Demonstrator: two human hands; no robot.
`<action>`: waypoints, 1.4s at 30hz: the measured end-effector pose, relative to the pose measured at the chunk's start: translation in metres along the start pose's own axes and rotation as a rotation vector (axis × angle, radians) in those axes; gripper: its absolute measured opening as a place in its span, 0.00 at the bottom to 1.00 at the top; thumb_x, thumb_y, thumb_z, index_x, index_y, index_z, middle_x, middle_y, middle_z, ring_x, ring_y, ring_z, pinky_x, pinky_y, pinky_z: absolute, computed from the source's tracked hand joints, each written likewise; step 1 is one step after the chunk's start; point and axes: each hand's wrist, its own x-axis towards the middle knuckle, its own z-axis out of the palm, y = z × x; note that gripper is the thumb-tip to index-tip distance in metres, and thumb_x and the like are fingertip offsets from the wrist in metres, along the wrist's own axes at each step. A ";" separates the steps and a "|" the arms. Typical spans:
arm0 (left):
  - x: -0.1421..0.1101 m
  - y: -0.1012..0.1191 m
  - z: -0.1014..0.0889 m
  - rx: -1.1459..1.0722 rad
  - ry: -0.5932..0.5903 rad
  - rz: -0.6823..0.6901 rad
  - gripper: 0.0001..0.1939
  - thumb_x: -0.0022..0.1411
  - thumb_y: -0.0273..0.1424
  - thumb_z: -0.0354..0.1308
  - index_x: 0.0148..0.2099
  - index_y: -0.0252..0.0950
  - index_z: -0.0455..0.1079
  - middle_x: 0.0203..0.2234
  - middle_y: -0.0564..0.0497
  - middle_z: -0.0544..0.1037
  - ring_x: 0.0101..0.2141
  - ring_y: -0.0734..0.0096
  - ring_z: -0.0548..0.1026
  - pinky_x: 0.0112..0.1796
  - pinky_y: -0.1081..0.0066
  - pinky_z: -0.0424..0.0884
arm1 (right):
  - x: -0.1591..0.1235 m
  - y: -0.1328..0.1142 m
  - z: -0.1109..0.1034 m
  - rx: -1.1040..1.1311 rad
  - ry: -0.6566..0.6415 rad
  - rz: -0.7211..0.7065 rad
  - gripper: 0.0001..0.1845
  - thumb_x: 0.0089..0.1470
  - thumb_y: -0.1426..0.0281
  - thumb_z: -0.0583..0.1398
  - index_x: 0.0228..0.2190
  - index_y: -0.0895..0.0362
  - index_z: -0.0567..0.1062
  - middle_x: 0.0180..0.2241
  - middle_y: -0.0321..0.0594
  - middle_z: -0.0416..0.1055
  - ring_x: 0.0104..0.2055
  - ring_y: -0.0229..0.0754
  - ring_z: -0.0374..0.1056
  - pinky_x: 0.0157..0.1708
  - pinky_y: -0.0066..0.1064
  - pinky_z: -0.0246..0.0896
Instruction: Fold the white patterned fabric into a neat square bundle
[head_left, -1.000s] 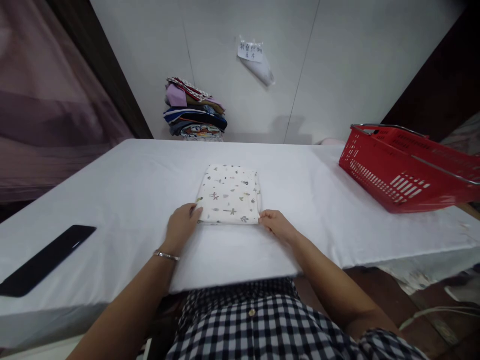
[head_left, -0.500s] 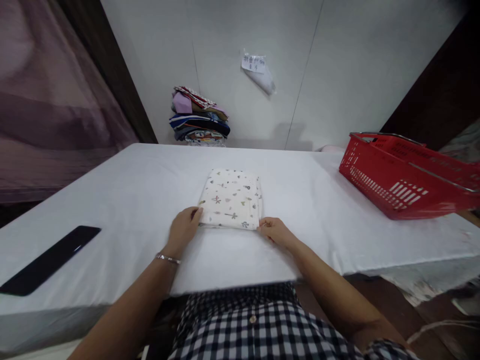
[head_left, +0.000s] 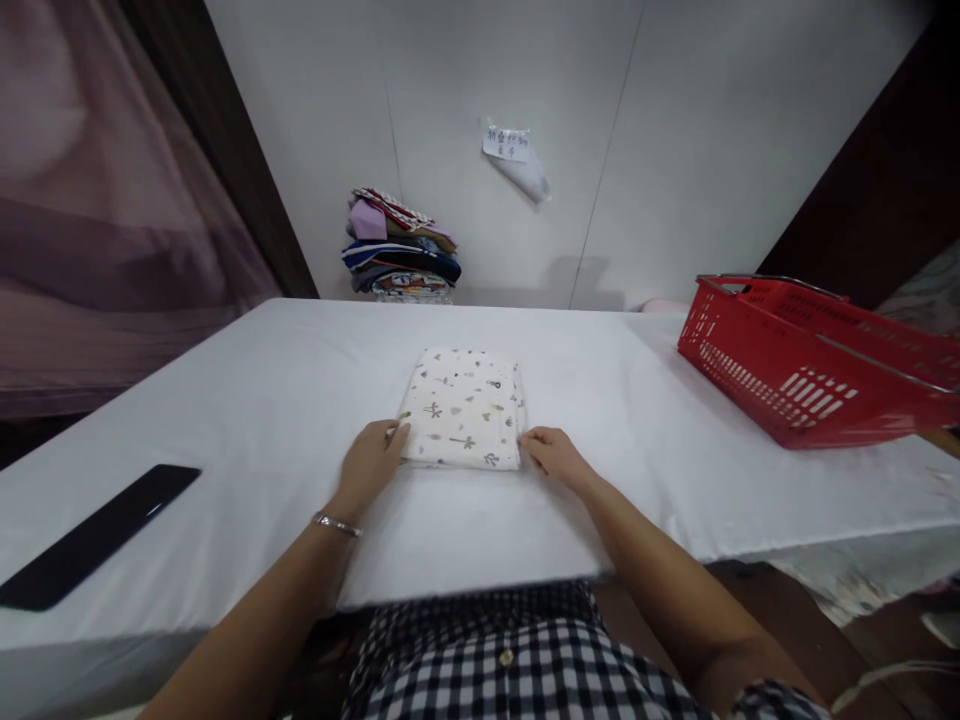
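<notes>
A white cloth (head_left: 461,410) printed with small plants and shapes lies folded into a neat, flat rectangle on the white-covered table. My left hand (head_left: 371,460) is at its left edge near the front corner, thumb on top and fingers curled, gripping the edge. On the opposite side, my right hand (head_left: 555,455) pinches the right edge a little above the front corner. The fingertips of both hands are partly hidden. Loose layers of the cloth show along its right side.
A red plastic basket (head_left: 806,385) stands at the table's right end. A long black flat object (head_left: 101,535) lies at the left. Folded clothes (head_left: 401,245) are stacked behind the table by the wall, where a paper note (head_left: 508,145) hangs. The white tablecloth (head_left: 480,540) reaches my checked shirt.
My right hand has slid a little away from me along the cloth's right edge, off the front corner. My left hand stays at the left edge. The camera view has tilted up slightly.
</notes>
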 end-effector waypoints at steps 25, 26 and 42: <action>0.025 0.000 0.001 -0.075 -0.080 -0.093 0.25 0.59 0.46 0.44 0.49 0.35 0.67 0.42 0.46 0.75 0.39 0.63 0.74 0.40 0.67 0.68 | 0.081 -0.003 -0.011 -0.049 0.156 0.111 0.14 0.48 0.59 0.60 0.30 0.58 0.70 0.21 0.35 0.69 0.17 0.31 0.59 0.15 0.23 0.50; 0.030 0.001 0.000 -0.062 -0.096 -0.101 0.25 0.59 0.46 0.45 0.50 0.35 0.66 0.42 0.45 0.75 0.39 0.63 0.74 0.40 0.67 0.68 | 0.091 -0.004 -0.013 -0.082 0.167 0.117 0.15 0.48 0.58 0.60 0.30 0.58 0.71 0.22 0.37 0.70 0.18 0.32 0.61 0.16 0.23 0.51; 0.070 0.008 0.018 -0.042 -0.145 -0.071 0.30 0.57 0.44 0.48 0.58 0.32 0.58 0.54 0.40 0.66 0.52 0.56 0.67 0.49 0.62 0.63 | 0.197 -0.024 -0.008 -0.271 0.277 0.002 0.36 0.38 0.71 0.64 0.52 0.58 0.65 0.45 0.46 0.70 0.48 0.49 0.64 0.46 0.35 0.59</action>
